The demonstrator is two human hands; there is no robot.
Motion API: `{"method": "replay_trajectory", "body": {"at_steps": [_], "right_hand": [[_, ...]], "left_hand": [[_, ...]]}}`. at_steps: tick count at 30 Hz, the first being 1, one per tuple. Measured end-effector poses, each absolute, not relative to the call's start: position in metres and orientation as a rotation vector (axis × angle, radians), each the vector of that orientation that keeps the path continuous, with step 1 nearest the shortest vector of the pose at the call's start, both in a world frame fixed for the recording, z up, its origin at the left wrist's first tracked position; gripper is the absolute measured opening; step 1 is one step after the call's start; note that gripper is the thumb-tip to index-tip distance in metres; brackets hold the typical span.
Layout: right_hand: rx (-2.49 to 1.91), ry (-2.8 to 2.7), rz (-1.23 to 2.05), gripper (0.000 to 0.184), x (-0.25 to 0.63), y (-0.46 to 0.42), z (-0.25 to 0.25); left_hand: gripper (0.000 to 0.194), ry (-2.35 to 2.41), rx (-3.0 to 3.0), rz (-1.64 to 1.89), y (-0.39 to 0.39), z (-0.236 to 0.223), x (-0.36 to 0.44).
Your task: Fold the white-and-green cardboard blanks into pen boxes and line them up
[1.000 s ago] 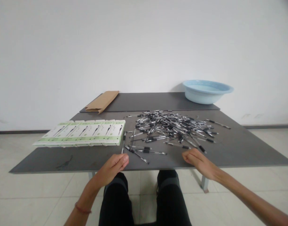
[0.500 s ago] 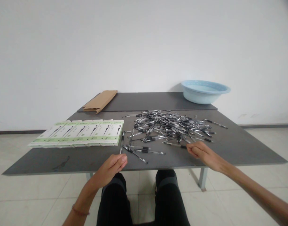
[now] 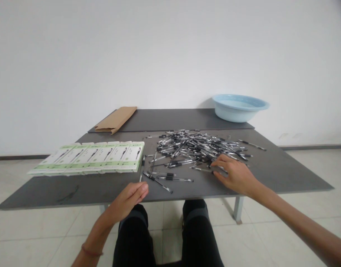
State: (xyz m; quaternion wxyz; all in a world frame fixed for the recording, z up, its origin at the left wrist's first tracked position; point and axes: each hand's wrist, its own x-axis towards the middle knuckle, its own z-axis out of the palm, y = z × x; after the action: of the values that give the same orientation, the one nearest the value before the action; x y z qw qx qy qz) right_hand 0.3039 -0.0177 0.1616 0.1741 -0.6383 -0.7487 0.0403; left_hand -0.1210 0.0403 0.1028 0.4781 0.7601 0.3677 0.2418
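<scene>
My right hand [image 3: 234, 174] reaches over the near right edge of a heap of clear pens with black grips [image 3: 195, 146]. Its thumb and fingers are apart, and the thumb tip is at the end of a single pen [image 3: 203, 169]. At the table's front edge my left hand [image 3: 131, 196] is closed, with its fingers curled; whatever may be inside is hidden. Just behind it a pen [image 3: 143, 167] points away from me, its near end meeting the hand in view. Several loose pens [image 3: 174, 178] lie between my hands.
A row of overlapping white-and-green boxes [image 3: 95, 157] printed with a pen lies on the left of the dark table [image 3: 103, 187]. Behind stand a brown paper bag [image 3: 117, 118] and, at the back right, a light-blue basin [image 3: 239, 111].
My right hand has gone from closed to fingers apart and moved slightly left over the heap's edge. My left hand stays closed in about the same place. The view has shifted slightly.
</scene>
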Motion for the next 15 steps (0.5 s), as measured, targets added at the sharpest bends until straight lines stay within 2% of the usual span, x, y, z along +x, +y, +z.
{"method": "replay_trajectory", "body": {"at_steps": [4, 6, 8, 15], "right_hand": [[-1.653, -2.027, 0.511, 0.015, 0.296, -0.021, 0.157], [-1.616, -1.969, 0.648, 0.028, 0.293, -0.023, 0.151], [-1.617, -1.896, 0.732, 0.035, 0.291, -0.024, 0.143], [-1.628, -1.755, 0.875, 0.036, 0.293, -0.026, 0.123]], "left_hand": [[0.052, 0.907, 1.876, 0.569, 0.039, 0.106, -0.120], [0.052, 0.909, 1.881, 0.568, 0.038, 0.108, -0.120], [0.052, 0.905, 1.888, 0.573, 0.038, 0.109, -0.119], [0.051, 0.917, 1.877, 0.563, 0.039, 0.104, -0.121]]}}
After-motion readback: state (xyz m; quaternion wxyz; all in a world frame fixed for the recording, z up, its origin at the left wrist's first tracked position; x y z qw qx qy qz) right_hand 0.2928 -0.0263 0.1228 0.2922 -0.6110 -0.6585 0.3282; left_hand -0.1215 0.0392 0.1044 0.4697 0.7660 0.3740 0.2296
